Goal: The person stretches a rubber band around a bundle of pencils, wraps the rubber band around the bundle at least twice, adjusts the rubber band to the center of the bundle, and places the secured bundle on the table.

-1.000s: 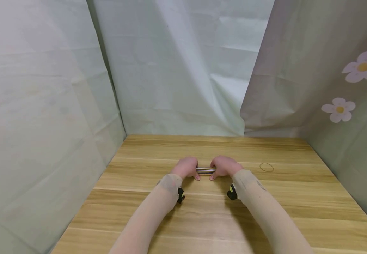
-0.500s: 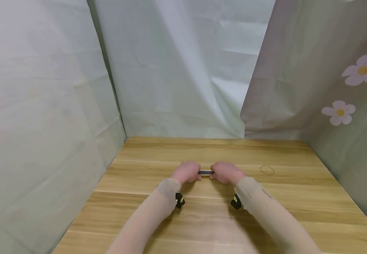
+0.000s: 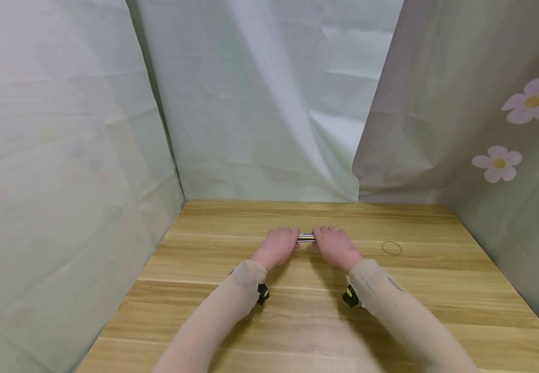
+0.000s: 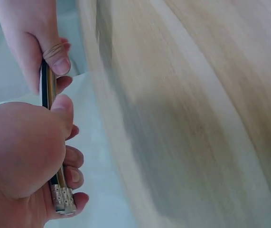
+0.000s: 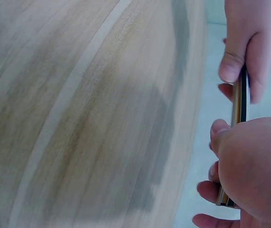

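Note:
Between my two hands runs a tight bundle of several pencils (image 3: 306,238), in black, gold and white. My left hand (image 3: 278,246) grips one end, fingers curled round it. Silver metal ferrules (image 4: 63,199) stick out past that palm in the left wrist view. The other end is gripped by my right hand (image 3: 336,248), and plain pencil ends (image 5: 226,200) show below its fingers in the right wrist view. Only a short middle stretch shows between the hands; the rest is covered. The bundle appears raised off the table. A thin rubber band (image 3: 392,248) lies to the right of both hands.
The wood-grain table (image 3: 306,321) spreads beneath both arms. Pale cloth curtains (image 3: 269,129) hang behind it and at the left side. A cloth with printed flowers (image 3: 497,163) hangs on the right.
Both hands have closed more fully round the pencils and tipped so their backs face up. The bundle has moved slightly away from me, and less of it shows between the hands.

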A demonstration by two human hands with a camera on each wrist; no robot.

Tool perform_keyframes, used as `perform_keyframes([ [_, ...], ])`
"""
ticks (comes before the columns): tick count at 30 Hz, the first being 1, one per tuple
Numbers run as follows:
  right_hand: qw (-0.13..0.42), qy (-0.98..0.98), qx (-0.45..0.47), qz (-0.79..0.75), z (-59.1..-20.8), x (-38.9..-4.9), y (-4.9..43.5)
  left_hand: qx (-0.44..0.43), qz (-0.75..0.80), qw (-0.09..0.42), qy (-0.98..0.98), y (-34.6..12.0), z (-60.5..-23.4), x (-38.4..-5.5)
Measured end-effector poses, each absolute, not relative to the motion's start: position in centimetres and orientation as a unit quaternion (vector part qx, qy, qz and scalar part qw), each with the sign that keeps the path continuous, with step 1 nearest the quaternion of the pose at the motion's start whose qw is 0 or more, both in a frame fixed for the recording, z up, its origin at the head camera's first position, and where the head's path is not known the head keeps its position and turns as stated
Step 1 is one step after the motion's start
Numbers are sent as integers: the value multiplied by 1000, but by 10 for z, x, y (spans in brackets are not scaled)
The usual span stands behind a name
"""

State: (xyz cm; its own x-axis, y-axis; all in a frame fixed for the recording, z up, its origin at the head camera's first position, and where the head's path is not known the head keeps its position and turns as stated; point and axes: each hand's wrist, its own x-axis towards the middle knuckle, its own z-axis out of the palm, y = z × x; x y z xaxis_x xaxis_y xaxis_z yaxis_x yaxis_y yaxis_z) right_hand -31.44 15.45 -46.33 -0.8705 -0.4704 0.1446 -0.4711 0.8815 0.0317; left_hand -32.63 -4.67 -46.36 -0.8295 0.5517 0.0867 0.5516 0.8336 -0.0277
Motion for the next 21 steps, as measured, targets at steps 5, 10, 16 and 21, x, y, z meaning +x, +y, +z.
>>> perform_keyframes([
  [5, 92, -967, 239, -9, -460, -312, 154, -294, 2, 65, -954, -48, -462, -326],
  [10, 91, -968, 234, -14, -461, -310, 152, -296, 15, 83, -952, -49, -464, -326],
  [16, 89, -969, 228, -8, -461, -309, 152, -300, 7, 76, -951, -50, -464, -325],
  [21, 89, -969, 232, -10, -460, -309, 152, -302, 1, 68, -951, -52, -461, -323],
])
